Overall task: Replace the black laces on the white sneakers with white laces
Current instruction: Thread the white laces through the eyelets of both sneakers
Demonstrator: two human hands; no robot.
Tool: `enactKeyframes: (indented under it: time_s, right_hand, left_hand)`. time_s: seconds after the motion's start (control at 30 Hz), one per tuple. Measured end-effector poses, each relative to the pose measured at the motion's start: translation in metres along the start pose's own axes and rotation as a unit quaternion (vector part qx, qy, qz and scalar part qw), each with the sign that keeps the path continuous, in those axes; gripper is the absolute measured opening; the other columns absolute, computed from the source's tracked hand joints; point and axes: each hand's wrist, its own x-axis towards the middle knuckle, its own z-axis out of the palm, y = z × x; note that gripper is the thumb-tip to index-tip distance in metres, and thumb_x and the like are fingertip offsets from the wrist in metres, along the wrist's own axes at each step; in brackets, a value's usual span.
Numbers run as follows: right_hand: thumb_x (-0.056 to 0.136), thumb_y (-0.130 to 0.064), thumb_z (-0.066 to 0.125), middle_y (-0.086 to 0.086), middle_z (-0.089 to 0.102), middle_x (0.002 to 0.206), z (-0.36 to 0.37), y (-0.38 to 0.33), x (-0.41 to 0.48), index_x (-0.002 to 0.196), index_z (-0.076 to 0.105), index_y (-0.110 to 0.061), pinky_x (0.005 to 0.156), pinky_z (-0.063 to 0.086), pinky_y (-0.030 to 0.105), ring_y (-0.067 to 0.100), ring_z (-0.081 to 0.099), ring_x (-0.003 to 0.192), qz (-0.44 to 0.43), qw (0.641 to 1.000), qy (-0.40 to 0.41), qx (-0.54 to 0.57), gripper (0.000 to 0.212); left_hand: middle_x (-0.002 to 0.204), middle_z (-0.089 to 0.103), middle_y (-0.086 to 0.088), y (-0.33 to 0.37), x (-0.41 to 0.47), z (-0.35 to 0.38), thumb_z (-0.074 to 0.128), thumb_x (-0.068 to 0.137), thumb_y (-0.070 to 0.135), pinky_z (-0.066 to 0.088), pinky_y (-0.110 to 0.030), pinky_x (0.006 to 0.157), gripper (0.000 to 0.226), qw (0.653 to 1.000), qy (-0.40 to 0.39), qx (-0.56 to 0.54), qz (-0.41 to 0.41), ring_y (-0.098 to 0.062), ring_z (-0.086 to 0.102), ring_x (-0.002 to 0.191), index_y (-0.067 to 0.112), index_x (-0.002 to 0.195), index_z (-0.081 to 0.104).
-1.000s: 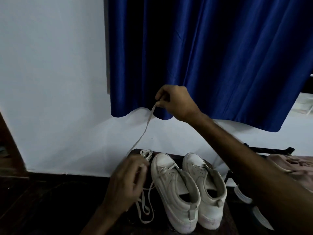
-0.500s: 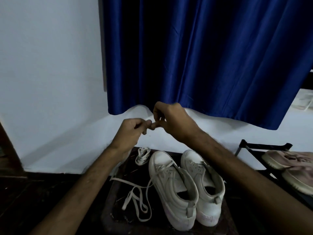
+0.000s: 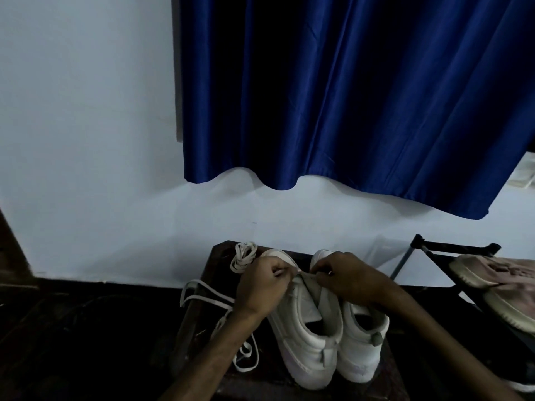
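Both hands drop onto the sneaker [image 3: 304,340]; left hand [image 3: 262,285] and right hand [image 3: 347,277] pinch the white lace [image 3: 215,290] between them, slack trailing left. Limp, light: grip its stiff tip.

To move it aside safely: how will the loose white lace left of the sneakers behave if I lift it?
Probably floppy: the lace lies in slack loops. Likely very light, being a thin flat strip. It may tangle, since its loops cross each other.
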Motion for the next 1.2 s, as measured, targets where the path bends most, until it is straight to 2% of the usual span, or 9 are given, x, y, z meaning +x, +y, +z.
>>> enactKeyframes:
  time_s: [0.17, 0.4, 0.67, 0.77, 0.83, 0.93, 1.0, 1.1, 1.2]
  right_hand:
    - [0.094, -0.015, 0.053, 0.002, 0.067, 0.116, 0.005, 0.009, 0.004, 0.114, 0.071, -0.017, 0.081, 0.041, 0.014, 0.012, 0.06, 0.105, 0.001, 0.999, 0.008, 0.032, 0.027]
    - [0.09, -0.02, 0.057, -0.002, 0.069, 0.105, 0.011, 0.01, 0.006, 0.104, 0.074, -0.023, 0.087, 0.049, 0.029, 0.014, 0.063, 0.098, 0.025, 0.999, 0.021, 0.041, 0.023]
    - [0.083, -0.031, 0.055, -0.008, 0.069, 0.092, 0.012, 0.007, 0.006, 0.096, 0.076, -0.028, 0.083, 0.051, 0.03, 0.009, 0.062, 0.088, 0.056, 0.998, 0.005, 0.038, 0.024]
    - [0.069, -0.045, 0.049, -0.003, 0.068, 0.076, 0.013, 0.001, 0.007, 0.074, 0.073, -0.021, 0.07, 0.054, 0.03, 0.009, 0.063, 0.071, 0.099, 0.989, 0.027, 0.104, 0.034]
    - [0.083, -0.026, 0.056, 0.005, 0.06, 0.063, 0.018, -0.006, 0.008, 0.066, 0.064, -0.012, 0.055, 0.052, 0.024, 0.01, 0.059, 0.054, 0.143, 0.962, 0.029, 0.232, 0.024]
    - [0.097, 0.003, 0.044, 0.018, 0.061, 0.068, 0.029, -0.018, 0.003, 0.076, 0.059, 0.004, 0.051, 0.058, 0.028, 0.017, 0.064, 0.047, 0.164, 0.903, -0.031, 0.395, 0.026]
    - [0.096, -0.006, 0.051, 0.021, 0.067, 0.072, 0.042, -0.015, 0.01, 0.077, 0.062, 0.008, 0.064, 0.061, 0.038, 0.023, 0.069, 0.056, 0.166, 0.915, -0.013, 0.368, 0.026]
    - [0.081, -0.05, 0.064, 0.016, 0.072, 0.074, 0.055, -0.013, 0.016, 0.075, 0.067, -0.001, 0.072, 0.06, 0.047, 0.03, 0.072, 0.071, 0.133, 0.966, 0.051, 0.218, 0.049]
    - [0.085, -0.039, 0.065, 0.015, 0.073, 0.077, 0.055, -0.014, 0.019, 0.084, 0.069, -0.001, 0.072, 0.06, 0.044, 0.027, 0.073, 0.072, 0.128, 0.969, 0.04, 0.209, 0.038]
  left_hand:
    - [0.093, 0.075, 0.01, 0.002, 0.004, 0.006, 0.069, 0.083, 0.038, 0.055, -0.028, 0.078, 0.016, 0.995, -0.007, 0.1, -0.016, -0.009, 0.069, 0.09, 0.025, 0.088, 0.078]
    - [0.085, 0.074, 0.004, -0.004, 0.012, 0.017, 0.068, 0.083, 0.042, 0.054, -0.032, 0.073, 0.025, 0.99, 0.015, 0.135, -0.025, -0.017, 0.069, 0.084, 0.017, 0.084, 0.074]
    - [0.092, 0.07, 0.001, -0.007, 0.02, 0.024, 0.065, 0.082, 0.035, 0.05, -0.03, 0.072, 0.015, 0.982, -0.001, 0.191, 0.004, -0.021, 0.065, 0.09, 0.02, 0.083, 0.068]
    - [0.086, 0.072, 0.005, -0.006, 0.024, 0.019, 0.069, 0.074, 0.037, 0.054, -0.032, 0.075, 0.015, 0.99, -0.035, 0.134, 0.015, -0.015, 0.068, 0.086, 0.022, 0.077, 0.071]
    - [0.077, 0.073, 0.006, -0.007, 0.031, 0.008, 0.071, 0.068, 0.035, 0.055, -0.034, 0.074, 0.016, 0.992, -0.091, 0.082, 0.039, -0.011, 0.069, 0.078, 0.02, 0.07, 0.075]
    - [0.074, 0.071, 0.002, -0.001, 0.039, -0.014, 0.081, 0.075, 0.023, 0.052, -0.032, 0.076, 0.009, 0.983, -0.143, 0.097, 0.066, -0.012, 0.066, 0.075, 0.014, 0.077, 0.079]
    - [0.078, 0.07, 0.003, 0.002, 0.04, -0.024, 0.08, 0.078, 0.018, 0.051, -0.03, 0.081, 0.007, 0.975, -0.183, 0.107, 0.071, -0.01, 0.066, 0.08, 0.012, 0.083, 0.079]
    - [0.079, 0.064, 0.015, 0.008, 0.039, -0.029, 0.078, 0.081, 0.015, 0.05, -0.021, 0.084, 0.009, 0.963, -0.227, 0.126, 0.071, 0.009, 0.061, 0.076, 0.01, 0.088, 0.079]
    - [0.079, 0.063, 0.018, 0.012, 0.04, -0.032, 0.075, 0.083, 0.011, 0.046, -0.011, 0.079, 0.009, 0.958, -0.243, 0.137, 0.061, 0.017, 0.059, 0.072, 0.006, 0.09, 0.078]
